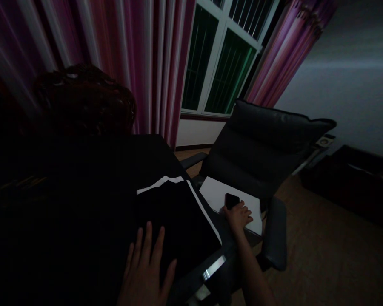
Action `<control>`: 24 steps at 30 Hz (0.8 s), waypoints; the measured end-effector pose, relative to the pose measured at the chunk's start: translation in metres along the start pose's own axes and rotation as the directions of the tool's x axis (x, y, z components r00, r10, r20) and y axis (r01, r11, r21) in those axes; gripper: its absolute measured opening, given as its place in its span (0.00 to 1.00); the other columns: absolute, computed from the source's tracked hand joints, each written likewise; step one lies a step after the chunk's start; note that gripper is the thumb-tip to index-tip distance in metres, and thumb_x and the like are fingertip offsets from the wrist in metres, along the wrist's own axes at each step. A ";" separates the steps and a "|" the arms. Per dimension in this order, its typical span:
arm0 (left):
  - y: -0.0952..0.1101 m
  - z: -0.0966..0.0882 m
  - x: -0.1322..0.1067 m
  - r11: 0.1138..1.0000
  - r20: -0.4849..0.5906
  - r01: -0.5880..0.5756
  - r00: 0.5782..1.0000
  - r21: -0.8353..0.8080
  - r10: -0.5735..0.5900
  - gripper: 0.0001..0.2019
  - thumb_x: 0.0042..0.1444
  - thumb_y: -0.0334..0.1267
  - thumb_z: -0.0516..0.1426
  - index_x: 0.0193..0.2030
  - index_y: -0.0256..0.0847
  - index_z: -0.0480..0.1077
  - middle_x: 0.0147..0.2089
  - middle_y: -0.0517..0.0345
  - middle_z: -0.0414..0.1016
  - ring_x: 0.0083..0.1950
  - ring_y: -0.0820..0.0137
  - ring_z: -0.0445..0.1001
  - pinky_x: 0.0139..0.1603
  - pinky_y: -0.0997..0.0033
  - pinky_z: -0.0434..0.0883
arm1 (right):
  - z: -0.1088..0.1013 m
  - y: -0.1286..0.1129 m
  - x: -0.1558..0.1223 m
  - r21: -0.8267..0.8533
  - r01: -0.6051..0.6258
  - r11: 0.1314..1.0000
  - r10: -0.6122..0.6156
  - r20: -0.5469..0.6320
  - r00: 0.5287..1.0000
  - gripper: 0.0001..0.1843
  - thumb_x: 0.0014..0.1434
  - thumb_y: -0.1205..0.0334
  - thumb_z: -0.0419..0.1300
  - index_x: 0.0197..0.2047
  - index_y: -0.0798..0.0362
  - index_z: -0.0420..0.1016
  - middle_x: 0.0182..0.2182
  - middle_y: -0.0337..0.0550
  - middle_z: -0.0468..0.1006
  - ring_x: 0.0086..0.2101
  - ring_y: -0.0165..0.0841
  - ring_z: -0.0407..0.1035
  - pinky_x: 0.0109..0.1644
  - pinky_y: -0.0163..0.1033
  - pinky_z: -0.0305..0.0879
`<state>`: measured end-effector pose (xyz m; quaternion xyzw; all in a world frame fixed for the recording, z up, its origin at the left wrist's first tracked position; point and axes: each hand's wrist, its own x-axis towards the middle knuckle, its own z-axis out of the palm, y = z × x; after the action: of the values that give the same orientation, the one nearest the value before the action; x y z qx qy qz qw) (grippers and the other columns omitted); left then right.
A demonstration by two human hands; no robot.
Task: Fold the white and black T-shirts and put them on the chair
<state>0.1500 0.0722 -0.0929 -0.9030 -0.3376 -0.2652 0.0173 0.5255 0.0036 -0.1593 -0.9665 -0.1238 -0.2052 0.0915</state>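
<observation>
My left hand [147, 267] has its fingers spread over a black sheet-like piece [175, 216] on the dark table. The light is too dim to tell whether it is cloth, or whether my palm touches it. A white, uneven edge [206, 212] shows along its far and right sides. Farther right, my right hand [239, 216] has its thumb and fingers around the near end of a small black rectangle that looks like a phone [232, 200]. Below it, a flat white box or board [217, 191] lies on the seat of the office chair [258, 148].
The dark table [140, 153] fills the left side, with a carved chair [86, 97] behind it. A shiny metal strip [214, 267] sits near the table edge. The office chair's armrest [276, 233] rises right of my right arm. Striped curtains [147, 63] hang beside the window.
</observation>
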 end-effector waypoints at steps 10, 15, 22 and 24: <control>0.001 -0.001 0.000 0.999 0.027 0.029 0.999 -0.027 -0.029 0.33 0.62 0.47 0.49 0.71 0.41 0.45 0.73 0.43 0.41 0.70 0.48 0.50 0.59 0.43 0.67 | -0.008 0.002 0.006 0.080 -0.049 0.996 0.044 0.068 0.997 0.48 0.52 0.41 0.57 0.67 0.57 0.47 0.51 0.66 0.66 0.51 0.60 0.58 0.48 0.63 0.52; 0.002 -0.003 -0.001 0.999 0.048 0.030 0.998 -0.032 -0.029 0.33 0.62 0.48 0.48 0.71 0.41 0.45 0.73 0.42 0.41 0.71 0.48 0.49 0.59 0.43 0.67 | -0.006 0.038 -0.009 0.329 0.107 0.938 -0.104 -0.028 0.994 0.43 0.53 0.38 0.52 0.64 0.56 0.51 0.54 0.63 0.65 0.54 0.59 0.55 0.52 0.64 0.50; 0.002 -0.001 0.000 0.999 0.059 0.042 0.997 -0.035 -0.040 0.32 0.62 0.49 0.48 0.71 0.41 0.46 0.73 0.43 0.40 0.71 0.49 0.47 0.60 0.43 0.65 | 0.000 0.078 -0.015 0.567 0.087 0.819 -0.154 0.071 0.985 0.32 0.52 0.39 0.51 0.53 0.51 0.57 0.52 0.55 0.69 0.55 0.52 0.57 0.57 0.59 0.46; 0.002 0.000 0.000 0.998 0.068 0.044 0.997 -0.040 -0.042 0.32 0.62 0.49 0.48 0.71 0.41 0.46 0.73 0.43 0.40 0.71 0.49 0.47 0.61 0.43 0.65 | 0.001 0.078 -0.011 0.581 0.106 0.807 -0.185 0.078 0.980 0.30 0.51 0.40 0.51 0.51 0.50 0.58 0.51 0.53 0.69 0.54 0.51 0.58 0.57 0.58 0.46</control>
<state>0.1509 0.0707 -0.0923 -0.9041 -0.3518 -0.2420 -0.0184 0.5373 -0.0727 -0.1746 -0.8931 -0.2594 -0.1009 0.3535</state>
